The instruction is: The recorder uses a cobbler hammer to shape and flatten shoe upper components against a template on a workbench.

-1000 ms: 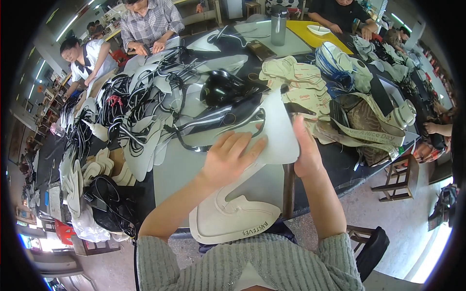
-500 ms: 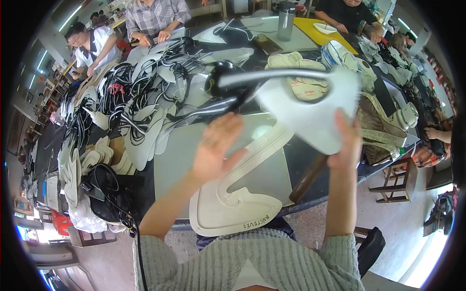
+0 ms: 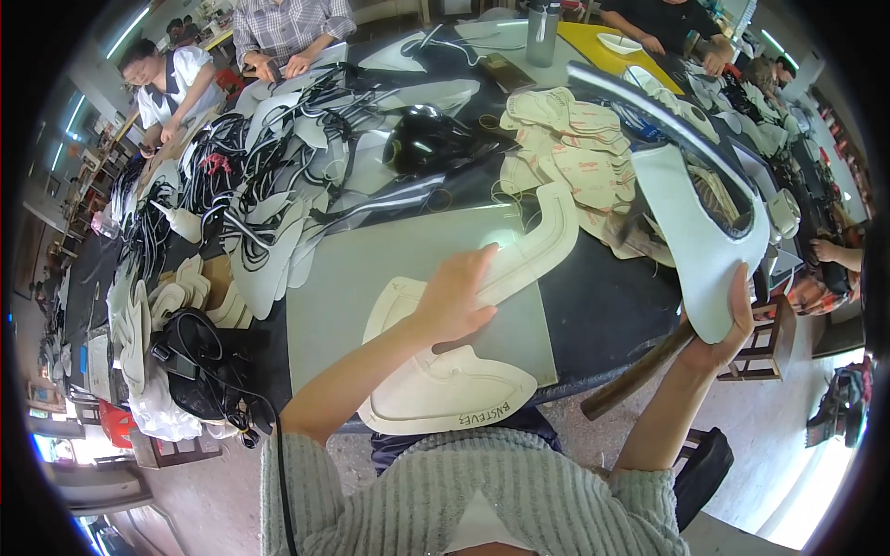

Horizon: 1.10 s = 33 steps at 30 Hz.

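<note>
Right hand (image 3: 720,341) grips a panel (image 3: 686,246), trim (image 3: 669,101) partly attached, rest free; left hand (image 3: 452,296), fingers parted, covers a pattern (image 3: 454,396), hold unclear.

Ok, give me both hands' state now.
Left hand: at the cream template; whether it grips cannot be told.
Right hand: closed on a white curved piece.

A black table (image 3: 603,315) is spreading across the middle of the frame. At centre, a grey sheet (image 3: 343,296) is lying on it, carrying a cream template (image 3: 450,394). Pale pieces with black straps (image 3: 264,269) are lying heaped at left, a white bottle (image 3: 185,224) resting among them. At upper centre, a glossy black item (image 3: 422,144), perhaps a bag, is sitting; cream cutouts (image 3: 589,167) are overlapping to its right. At upper right, a yellow board (image 3: 651,71) is bearing a white dish (image 3: 619,44).
</note>
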Tool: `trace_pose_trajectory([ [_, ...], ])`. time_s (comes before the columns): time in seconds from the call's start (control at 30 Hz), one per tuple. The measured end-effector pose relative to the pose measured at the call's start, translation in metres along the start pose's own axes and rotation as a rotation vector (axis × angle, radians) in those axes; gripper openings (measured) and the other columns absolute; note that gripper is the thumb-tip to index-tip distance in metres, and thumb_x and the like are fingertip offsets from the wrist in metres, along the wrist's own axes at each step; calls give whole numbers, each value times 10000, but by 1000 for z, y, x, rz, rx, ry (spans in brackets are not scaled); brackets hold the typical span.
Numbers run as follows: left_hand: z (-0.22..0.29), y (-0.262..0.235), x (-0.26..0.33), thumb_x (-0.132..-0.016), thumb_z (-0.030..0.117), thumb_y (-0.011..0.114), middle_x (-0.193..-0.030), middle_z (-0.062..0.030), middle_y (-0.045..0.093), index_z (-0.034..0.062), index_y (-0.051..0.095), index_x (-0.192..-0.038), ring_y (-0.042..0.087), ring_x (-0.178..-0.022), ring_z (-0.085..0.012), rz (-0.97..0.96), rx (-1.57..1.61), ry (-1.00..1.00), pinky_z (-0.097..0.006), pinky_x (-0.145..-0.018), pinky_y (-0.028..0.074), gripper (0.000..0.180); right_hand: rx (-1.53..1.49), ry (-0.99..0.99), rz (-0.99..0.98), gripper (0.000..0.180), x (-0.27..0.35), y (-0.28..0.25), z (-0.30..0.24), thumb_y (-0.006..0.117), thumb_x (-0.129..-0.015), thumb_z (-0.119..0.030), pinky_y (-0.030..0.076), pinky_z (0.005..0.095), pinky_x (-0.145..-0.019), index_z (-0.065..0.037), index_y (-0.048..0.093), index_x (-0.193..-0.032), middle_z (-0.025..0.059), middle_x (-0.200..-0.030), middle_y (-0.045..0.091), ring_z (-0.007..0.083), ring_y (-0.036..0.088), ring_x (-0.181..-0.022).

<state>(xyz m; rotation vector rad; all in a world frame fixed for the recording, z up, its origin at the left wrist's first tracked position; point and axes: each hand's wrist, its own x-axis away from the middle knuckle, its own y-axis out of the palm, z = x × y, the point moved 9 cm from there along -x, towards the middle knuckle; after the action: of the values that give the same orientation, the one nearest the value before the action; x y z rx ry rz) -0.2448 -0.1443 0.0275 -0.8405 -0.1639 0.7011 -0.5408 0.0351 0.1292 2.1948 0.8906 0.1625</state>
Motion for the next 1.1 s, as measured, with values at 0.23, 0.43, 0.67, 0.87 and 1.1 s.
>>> trace_pose_trajectory([
  [0.23, -35, -105, 12, -756, 256, 785, -1314, -198, 523, 23, 396, -1426, 468, -1242, -403, 537, -247, -159, -475, -1030, 413, 809, -177, 168, -42, 406, 15, 32, 48, 589, -973, -242, 519, 390, -957, 6, 565, -1295, 128, -1198, 666, 252, 654, -1076],
  [0.43, 12, -71, 36, -851, 385, 750, -1454, -197, 436, 6, 383, -1433, 408, -1361, -357, 249, 172, 5, -492, -1096, 354, 785, -192, 464, 42, 442, 64, 90, 141, 603, -973, -278, 558, 360, -844, -35, 506, -1329, 107, -1166, 657, 225, 666, -1002],
  [0.67, 0, -110, 39, -936, 180, 670, -1057, -93, 705, -1, 574, -1281, 647, -977, -169, 395, 1047, -162, -355, -895, 504, 401, -35, 758, -341, 419, 103, 115, 198, 659, -945, -342, 417, 200, -496, -35, 559, -1212, 87, -1119, 657, 85, 606, -733],
  [0.87, -40, -112, 80, -933, 166, 678, -1064, -48, 690, 25, 575, -1301, 594, -964, -108, 118, 778, -300, -292, -819, 465, 408, 425, 697, -371, 340, 83, 117, 210, 775, -825, -162, 264, 189, -417, -48, 585, -1083, 2, -786, 611, 29, 480, -553],
  [1.1, -95, -82, 143, -789, 119, 786, -1108, -60, 634, 11, 510, -1336, 613, -977, -128, -75, 772, -523, -296, -853, 514, 622, 782, 921, -580, 404, 126, 91, 246, 807, -758, -84, 381, 258, -481, -22, 574, -1082, 16, -773, 596, 76, 491, -582],
])
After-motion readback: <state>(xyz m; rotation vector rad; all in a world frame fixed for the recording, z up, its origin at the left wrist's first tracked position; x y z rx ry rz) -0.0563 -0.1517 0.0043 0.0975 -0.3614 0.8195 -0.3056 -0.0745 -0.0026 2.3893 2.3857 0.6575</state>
